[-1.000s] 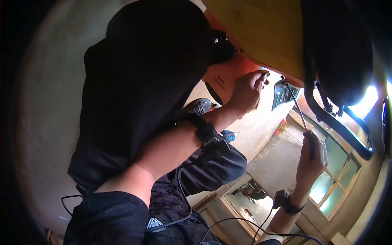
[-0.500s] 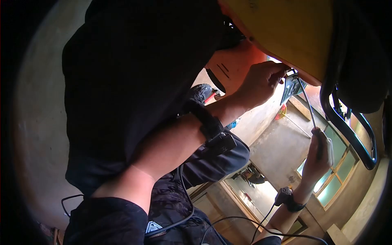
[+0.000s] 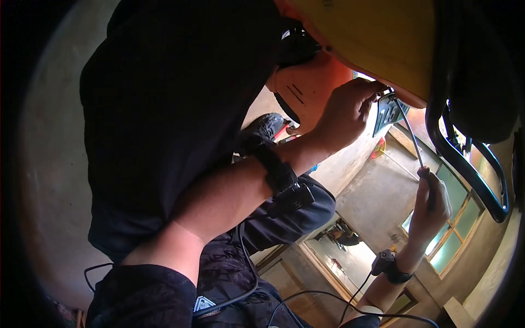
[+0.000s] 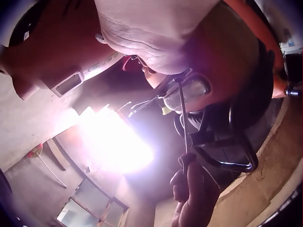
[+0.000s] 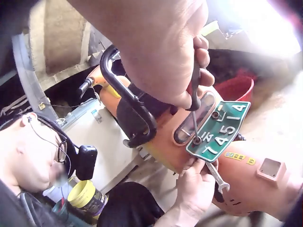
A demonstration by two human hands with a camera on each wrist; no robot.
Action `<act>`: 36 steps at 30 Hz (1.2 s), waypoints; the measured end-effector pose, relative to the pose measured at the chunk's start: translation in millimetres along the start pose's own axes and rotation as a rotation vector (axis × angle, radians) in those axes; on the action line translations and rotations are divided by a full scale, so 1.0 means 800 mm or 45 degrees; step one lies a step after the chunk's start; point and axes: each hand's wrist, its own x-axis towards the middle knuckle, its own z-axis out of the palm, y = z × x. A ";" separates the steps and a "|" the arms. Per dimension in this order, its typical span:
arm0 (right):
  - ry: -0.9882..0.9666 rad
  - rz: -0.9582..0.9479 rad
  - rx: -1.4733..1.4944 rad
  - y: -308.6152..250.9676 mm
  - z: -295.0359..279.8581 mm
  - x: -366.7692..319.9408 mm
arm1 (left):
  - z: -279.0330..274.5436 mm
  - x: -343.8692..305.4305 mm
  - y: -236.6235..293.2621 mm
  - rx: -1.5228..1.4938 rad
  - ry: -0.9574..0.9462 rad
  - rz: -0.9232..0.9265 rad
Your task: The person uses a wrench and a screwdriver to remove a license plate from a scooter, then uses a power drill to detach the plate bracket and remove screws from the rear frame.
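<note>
A green licence plate is on the orange bodywork of a scooter. My left hand, lower in the right wrist view, holds an open-ended wrench under the plate's edge; the wrench's far end is hidden. With curled fingers my right hand grips the handle of a screwdriver, whose tip is at a bolt near the plate's corner. In the left wrist view, the screwdriver shaft runs between my left hand and my right hand.
A black metal rail curves beside the plate. A red basin lies beyond, and a yellow bucket stands on the floor. A window is in the wall. Cables trail from the wrist cameras.
My left hand has moved from beside the plate to its edge, close to the screwdriver tip. My right hand still grips the screwdriver, and the head view has shifted.
</note>
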 end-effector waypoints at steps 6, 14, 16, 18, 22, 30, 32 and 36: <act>-0.148 0.294 0.230 -0.001 -0.013 0.006 | -0.011 0.004 0.025 -0.112 -0.225 -0.487; -0.235 0.464 0.399 0.001 -0.015 0.007 | -0.006 -0.003 0.025 -0.173 -0.188 -0.457; -0.233 0.483 0.429 0.000 -0.014 0.004 | -0.005 -0.002 0.022 0.121 -0.088 -0.112; -0.241 0.545 0.517 -0.003 -0.013 0.001 | -0.003 -0.005 0.026 0.095 -0.071 -0.138; -0.223 0.581 0.543 -0.012 -0.011 -0.004 | 0.001 -0.003 0.022 0.076 -0.054 -0.148; -0.257 0.447 0.569 0.001 -0.011 0.000 | 0.003 -0.004 0.017 0.046 -0.078 -0.203; -0.202 0.359 0.344 -0.007 -0.012 0.000 | 0.005 -0.006 0.017 0.061 -0.068 -0.239; -0.025 0.132 0.119 -0.014 -0.005 -0.003 | 0.006 -0.006 0.008 0.116 -0.079 -0.118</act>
